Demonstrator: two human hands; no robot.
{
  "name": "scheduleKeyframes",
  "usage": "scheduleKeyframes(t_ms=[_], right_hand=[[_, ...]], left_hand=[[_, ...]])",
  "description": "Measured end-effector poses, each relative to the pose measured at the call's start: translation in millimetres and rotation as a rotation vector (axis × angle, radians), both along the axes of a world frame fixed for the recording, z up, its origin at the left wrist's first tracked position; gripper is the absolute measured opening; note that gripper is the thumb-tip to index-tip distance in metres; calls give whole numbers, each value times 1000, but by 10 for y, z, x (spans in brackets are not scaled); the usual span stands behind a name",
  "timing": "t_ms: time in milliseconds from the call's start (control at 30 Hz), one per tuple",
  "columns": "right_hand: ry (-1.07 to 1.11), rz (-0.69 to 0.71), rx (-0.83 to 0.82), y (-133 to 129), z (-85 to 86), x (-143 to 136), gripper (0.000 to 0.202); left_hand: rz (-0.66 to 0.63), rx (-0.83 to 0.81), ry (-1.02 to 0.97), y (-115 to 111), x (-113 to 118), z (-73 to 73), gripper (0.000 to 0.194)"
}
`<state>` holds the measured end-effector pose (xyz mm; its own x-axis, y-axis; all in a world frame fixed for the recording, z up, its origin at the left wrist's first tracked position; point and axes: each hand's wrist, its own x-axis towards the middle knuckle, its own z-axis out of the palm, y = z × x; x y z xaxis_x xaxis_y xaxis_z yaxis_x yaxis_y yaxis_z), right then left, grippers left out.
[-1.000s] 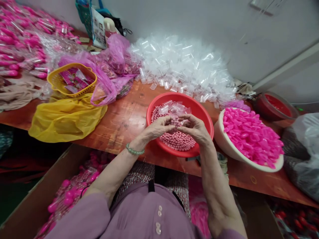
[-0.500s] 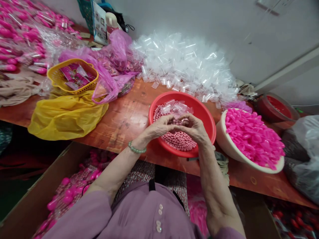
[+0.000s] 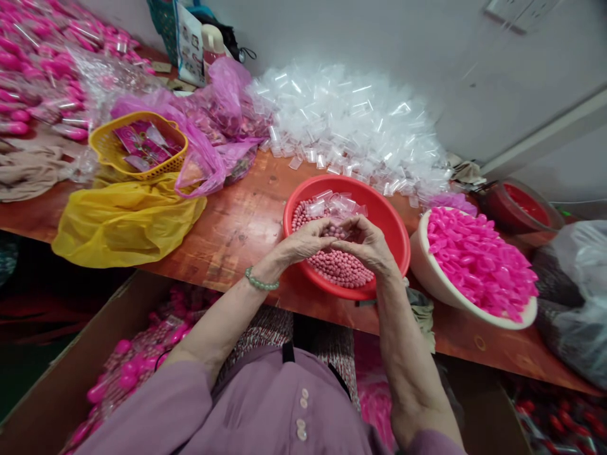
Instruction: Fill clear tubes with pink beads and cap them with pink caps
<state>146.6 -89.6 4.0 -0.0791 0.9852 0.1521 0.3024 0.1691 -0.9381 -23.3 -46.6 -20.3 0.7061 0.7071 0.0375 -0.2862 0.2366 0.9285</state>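
My left hand (image 3: pixel 307 242), with a green bead bracelet (image 3: pixel 260 283) at the wrist, is over a red basin (image 3: pixel 396 237). Facing it is my right hand (image 3: pixel 370 245), and the fingers of both curl toward each other and meet. Pinkish beads show in the gap between them, but what the fingertips grip is hidden. Under the hands the basin holds many dusty-pink beads (image 3: pixel 344 270). Several clear plastic tubes (image 3: pixel 334 203) lie on the beads, just beyond my fingers.
Behind the basin is a large heap of clear tubes (image 3: pixel 351 120). A white tub (image 3: pixel 422 249) of bright pink plastic pieces (image 3: pixel 478 262) stands right. On the left are a yellow basket (image 3: pixel 99 148), a yellow bag (image 3: pixel 126 221) and a purple bag (image 3: pixel 208 167). Below sits an open carton (image 3: pixel 80 338).
My hands stay over the basin with only a slight shift of the fingers. The view has moved very slightly; nothing else visibly differs.
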Motion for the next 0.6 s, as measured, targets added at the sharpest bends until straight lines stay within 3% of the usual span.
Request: scheduleKeyframes(t_ms=[300,600], right_hand=[[80,-18,-9,-4,-111,-3,48],[41,-29,-18,-30,-91,-16,42]], left_hand=[[-39,-62,-26,0,-9,22,34],[-117,74,46,22,-57,50,30]])
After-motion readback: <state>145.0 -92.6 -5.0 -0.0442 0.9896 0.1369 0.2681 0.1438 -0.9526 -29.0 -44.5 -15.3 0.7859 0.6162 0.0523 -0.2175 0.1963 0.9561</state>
